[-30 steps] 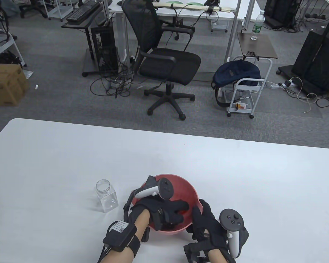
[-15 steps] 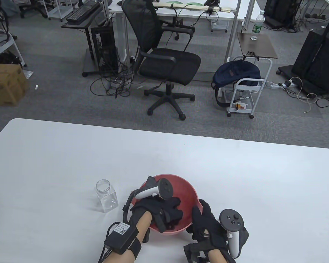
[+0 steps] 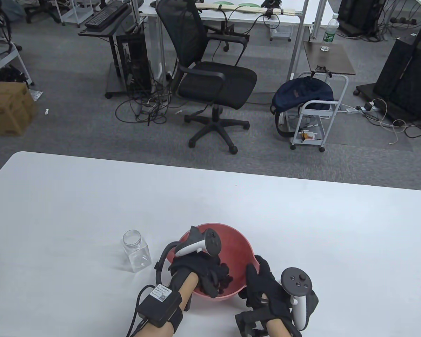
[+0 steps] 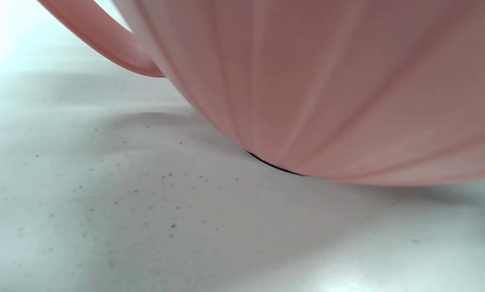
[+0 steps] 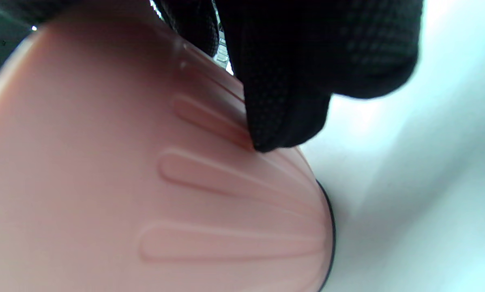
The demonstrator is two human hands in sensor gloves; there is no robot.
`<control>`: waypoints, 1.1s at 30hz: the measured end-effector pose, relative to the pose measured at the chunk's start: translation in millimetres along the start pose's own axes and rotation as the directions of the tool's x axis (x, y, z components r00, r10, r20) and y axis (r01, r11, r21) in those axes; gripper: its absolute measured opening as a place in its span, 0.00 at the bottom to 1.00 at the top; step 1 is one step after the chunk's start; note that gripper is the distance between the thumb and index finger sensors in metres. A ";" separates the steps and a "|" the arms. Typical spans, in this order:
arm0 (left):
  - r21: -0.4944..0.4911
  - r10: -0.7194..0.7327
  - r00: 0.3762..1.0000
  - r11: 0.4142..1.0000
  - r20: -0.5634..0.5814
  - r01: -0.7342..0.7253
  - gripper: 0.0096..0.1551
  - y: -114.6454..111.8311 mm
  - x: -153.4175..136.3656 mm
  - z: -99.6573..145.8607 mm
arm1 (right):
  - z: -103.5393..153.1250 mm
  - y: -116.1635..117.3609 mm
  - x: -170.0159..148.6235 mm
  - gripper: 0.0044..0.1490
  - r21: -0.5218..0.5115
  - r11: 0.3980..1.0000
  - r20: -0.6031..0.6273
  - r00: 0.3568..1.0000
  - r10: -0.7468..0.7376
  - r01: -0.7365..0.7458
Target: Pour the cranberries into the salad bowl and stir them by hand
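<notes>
The white table (image 3: 301, 224) lies bare across its far half and whole right side, so a hand can pass there freely. Near the front edge, the pink salad bowl (image 3: 244, 245) blocks the middle. The left hand (image 3: 203, 270) fills its inside, and the right hand (image 3: 266, 288) presses against its right wall. Just left of the bowl stands an empty clear jar (image 3: 137, 251), with only a narrow gap between them.

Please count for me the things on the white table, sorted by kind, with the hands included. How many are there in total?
Bowls: 1, the pink salad bowl
Jars: 1, the clear empty jar
Hands: 2, the left hand inside the bowl, the right hand gripping its rim
Total: 4
</notes>
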State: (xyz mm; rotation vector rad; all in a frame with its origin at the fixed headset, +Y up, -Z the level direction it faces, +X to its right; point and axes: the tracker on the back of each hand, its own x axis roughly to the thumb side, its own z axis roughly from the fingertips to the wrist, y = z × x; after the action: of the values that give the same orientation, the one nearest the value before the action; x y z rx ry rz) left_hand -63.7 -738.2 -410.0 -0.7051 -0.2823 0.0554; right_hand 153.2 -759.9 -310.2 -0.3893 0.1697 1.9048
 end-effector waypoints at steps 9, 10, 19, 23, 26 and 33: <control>-0.043 0.013 0.999 0.999 0.036 -0.011 0.34 -1.6 1.0 -1.3 | -0.1 0.1 -0.1 0.41 -0.001 1.000 0.002 1.000 0.001 -0.001; -0.053 0.019 0.999 0.998 0.050 -0.017 0.33 -2.0 1.3 -1.9 | -0.2 0.1 0.0 0.41 -0.001 1.000 0.002 1.000 0.002 -0.002; -0.063 -0.003 0.998 0.998 0.058 0.007 0.30 -2.3 3.1 -1.4 | -0.4 0.3 0.2 0.41 -0.003 1.000 0.007 1.000 0.007 -0.007; -0.061 -0.003 0.998 0.998 0.068 0.007 0.31 -2.2 3.5 -1.7 | -0.6 0.3 0.2 0.41 -0.003 1.000 0.008 1.000 0.008 -0.008; -0.059 0.000 0.997 0.998 0.082 0.005 0.32 -1.7 4.3 -1.9 | -0.7 0.2 0.1 0.41 -0.002 1.000 0.005 1.000 0.006 -0.006; -0.057 0.006 0.995 0.998 0.101 0.000 0.32 -1.4 5.4 -2.1 | -0.6 0.1 0.1 0.41 -0.002 1.000 0.002 1.000 0.004 -0.004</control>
State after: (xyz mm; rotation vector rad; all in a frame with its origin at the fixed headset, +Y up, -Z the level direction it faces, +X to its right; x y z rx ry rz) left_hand -58.0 -739.9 -409.4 -0.7602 -0.3809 0.0862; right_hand 153.3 -760.0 -310.8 -0.3893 0.1673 1.9094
